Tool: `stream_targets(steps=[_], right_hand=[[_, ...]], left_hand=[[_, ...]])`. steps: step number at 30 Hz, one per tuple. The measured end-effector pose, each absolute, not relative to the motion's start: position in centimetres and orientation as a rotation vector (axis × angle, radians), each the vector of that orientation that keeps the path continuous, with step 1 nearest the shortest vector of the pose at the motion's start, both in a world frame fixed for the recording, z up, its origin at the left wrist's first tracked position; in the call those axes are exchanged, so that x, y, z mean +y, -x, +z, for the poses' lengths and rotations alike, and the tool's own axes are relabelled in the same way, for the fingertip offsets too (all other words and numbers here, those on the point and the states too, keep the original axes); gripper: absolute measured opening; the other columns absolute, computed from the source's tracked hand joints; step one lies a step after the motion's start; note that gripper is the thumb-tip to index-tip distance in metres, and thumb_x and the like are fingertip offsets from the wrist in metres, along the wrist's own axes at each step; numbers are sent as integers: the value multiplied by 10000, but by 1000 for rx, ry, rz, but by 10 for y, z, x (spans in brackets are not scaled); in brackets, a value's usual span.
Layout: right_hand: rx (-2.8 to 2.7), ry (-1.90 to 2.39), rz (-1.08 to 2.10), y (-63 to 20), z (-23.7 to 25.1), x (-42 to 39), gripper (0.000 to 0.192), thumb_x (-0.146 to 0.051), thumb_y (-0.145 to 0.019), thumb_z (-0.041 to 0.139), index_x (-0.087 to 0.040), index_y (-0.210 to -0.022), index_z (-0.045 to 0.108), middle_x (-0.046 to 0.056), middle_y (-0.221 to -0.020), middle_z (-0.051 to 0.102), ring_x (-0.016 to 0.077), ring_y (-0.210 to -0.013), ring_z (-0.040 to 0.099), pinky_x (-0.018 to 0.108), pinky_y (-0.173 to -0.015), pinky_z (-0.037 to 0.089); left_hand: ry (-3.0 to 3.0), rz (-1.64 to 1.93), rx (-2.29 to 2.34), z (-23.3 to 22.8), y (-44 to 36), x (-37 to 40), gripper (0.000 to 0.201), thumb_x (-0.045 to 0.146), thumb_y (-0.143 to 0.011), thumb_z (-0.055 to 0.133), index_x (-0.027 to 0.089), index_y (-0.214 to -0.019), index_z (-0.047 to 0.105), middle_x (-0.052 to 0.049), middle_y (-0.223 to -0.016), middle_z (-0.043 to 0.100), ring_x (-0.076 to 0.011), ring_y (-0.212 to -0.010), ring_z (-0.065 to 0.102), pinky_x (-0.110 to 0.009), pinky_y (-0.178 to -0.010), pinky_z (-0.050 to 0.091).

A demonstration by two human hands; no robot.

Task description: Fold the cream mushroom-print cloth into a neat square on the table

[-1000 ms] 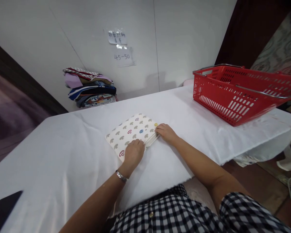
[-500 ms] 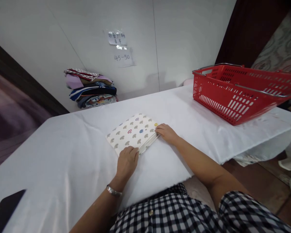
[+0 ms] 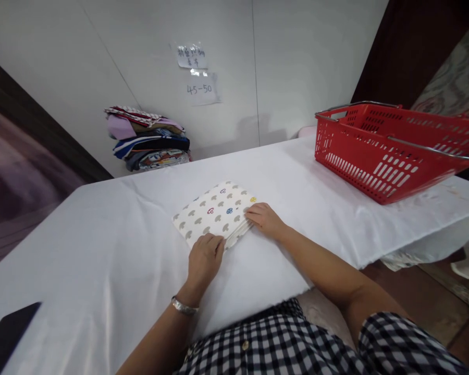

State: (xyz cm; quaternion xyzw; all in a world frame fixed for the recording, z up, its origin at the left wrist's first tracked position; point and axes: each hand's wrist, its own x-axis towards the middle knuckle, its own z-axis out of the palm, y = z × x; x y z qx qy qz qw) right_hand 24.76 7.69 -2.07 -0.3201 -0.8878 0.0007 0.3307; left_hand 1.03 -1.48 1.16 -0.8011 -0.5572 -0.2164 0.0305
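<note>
A folded white cloth (image 3: 214, 213) with grey, red, blue and yellow motifs lies flat, its stacked layers showing along the edge nearest me. My left hand (image 3: 207, 255) is closed on its near corner, fingertips on top and thumb against the layered edge. At the right end of that edge, my right hand (image 3: 263, 219) pinches the layers, with the fingers pressed together over the top. The undersides of both grips are hidden. Beneath everything is a white-covered table (image 3: 140, 271).
A red plastic basket (image 3: 359, 151) with metal handles stands at the right. Several folded garments are stacked in a pile (image 3: 150, 138) by the wall at the back left. A dark flat object (image 3: 11, 333) lies at the lower left. Paper signs (image 3: 199, 88) hang on the wall.
My right hand has slid slightly inward along the cloth's near edge, away from the right corner. My left hand stays at the near corner. The view has shifted slightly.
</note>
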Motion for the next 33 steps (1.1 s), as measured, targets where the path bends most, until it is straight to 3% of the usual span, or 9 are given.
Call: stream_targets(steps=[10,21,33], right_hand=[[-2388,862,-32,-246,-20,81,245,-116,-892,463,-182,-1050,638,83,-1041,649,201,-968,508,362,-857,349],[-2361,851,-47,-242,-26,86,233,-49,-844,476,-149,-987,629,87,-1007,641,205,-955,491,350,-858,358],[-2361,847,-86,-246,-26,83,243,-42,-837,462,-167,-963,628,83,-1001,634,209,-951,494,358,-860,364]], left_hand=[[2476,-506,-1810,21,-18,-5,171,291,-878,493,219,-883,649,-35,-892,614,-195,-877,565,-299,-709,448],[2540,-413,-1946,30,-29,5,250,312,-925,415,197,-875,632,-32,-865,611,-183,-890,543,-281,-691,423],[2423,-294,-1674,19,-29,0,285,278,-948,365,185,-803,592,-45,-820,592,-193,-797,537,-303,-664,406]])
